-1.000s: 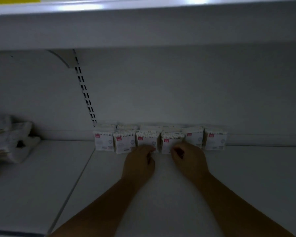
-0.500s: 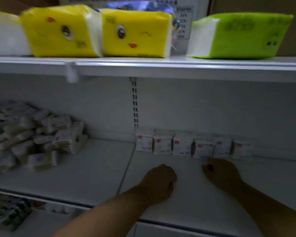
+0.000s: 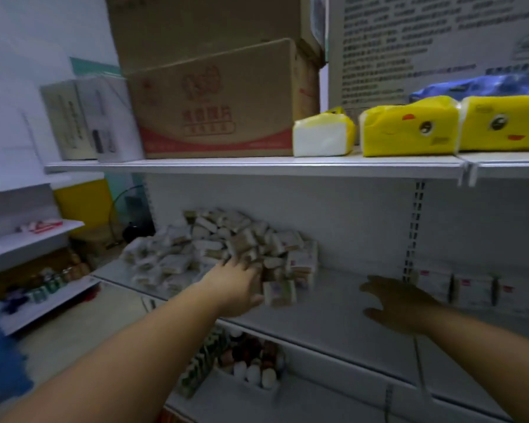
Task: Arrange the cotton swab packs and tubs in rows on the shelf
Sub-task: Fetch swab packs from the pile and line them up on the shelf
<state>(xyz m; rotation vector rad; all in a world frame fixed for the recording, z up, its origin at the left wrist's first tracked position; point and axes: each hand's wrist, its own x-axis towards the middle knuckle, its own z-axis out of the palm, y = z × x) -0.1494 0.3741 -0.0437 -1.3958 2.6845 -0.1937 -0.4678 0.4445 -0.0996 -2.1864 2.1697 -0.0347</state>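
While we reach toward the white shelf (image 3: 333,319) that crosses the middle of the frame, the biggest things sit above it: two stacked cardboard boxes (image 3: 214,102) at upper centre on the upper shelf (image 3: 257,166), with yellow tissue packs (image 3: 409,129) to their right. On our shelf, a loose heap of cotton swab packs (image 3: 226,245) fills the centre-left, tumbled against the back wall with no order. At the right edge of the frame a short row of packs (image 3: 471,290) stands upright along the back wall, side by side. Between heap and row the shelf board lies bare, giving open room from the back wall to the front lip. Our left hand (image 3: 235,285), at centre, has its fingers spread and pressed into the near edge of the heap; one pack (image 3: 280,293) stands just right of it, touching the fingertips, though we cannot tell whether it is gripped. Our right hand (image 3: 400,303), right of centre, hangs loose and spread above the bare board, grasping nothing. Below, at lower centre, a tray of small bottles (image 3: 251,361) rests on the lower shelf (image 3: 318,398).
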